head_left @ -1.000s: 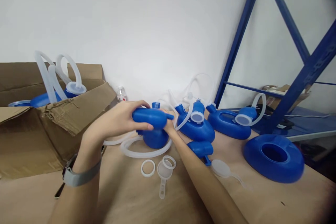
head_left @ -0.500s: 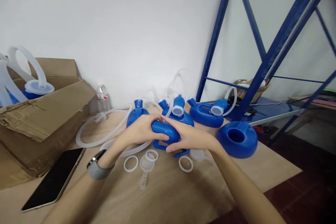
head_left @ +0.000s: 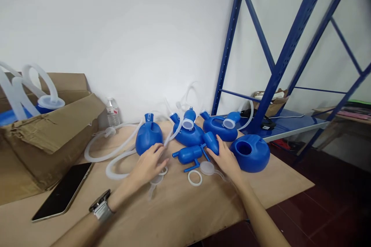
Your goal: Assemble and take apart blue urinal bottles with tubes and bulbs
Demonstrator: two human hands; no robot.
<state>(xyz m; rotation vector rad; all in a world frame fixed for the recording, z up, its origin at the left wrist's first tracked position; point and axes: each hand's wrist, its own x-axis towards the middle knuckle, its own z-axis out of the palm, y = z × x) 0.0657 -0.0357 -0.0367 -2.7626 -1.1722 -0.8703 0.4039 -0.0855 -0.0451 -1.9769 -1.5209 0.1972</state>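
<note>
My right hand (head_left: 225, 158) grips a rounded blue plastic piece (head_left: 210, 142) by its right side, above the tabletop. A blue plastic part with a spout and thin arms (head_left: 189, 155) lies just left of it. My left hand (head_left: 147, 165) is open, thumb apart from the fingers, with nothing visible in it. Under its fingertips are a translucent strap cap (head_left: 157, 180) and a white ring, both partly covered. A second white ring (head_left: 194, 178) and another translucent strap cap (head_left: 207, 168) lie between my hands.
Blue plastic urinal bottles (head_left: 149, 136) with white hoses (head_left: 116, 175) stand along the back. An open-mouthed blue bottle (head_left: 255, 154) sits right. At left are a cardboard box (head_left: 43, 150), a tablet (head_left: 62, 192) and a clear bottle (head_left: 113, 112). A blue rack (head_left: 278, 73) rises at right.
My hands have parted from around the blue rounded piece. It stays in my right hand, now farther right, while my left hand has moved left and down, off the piece. The view shifted slightly.
</note>
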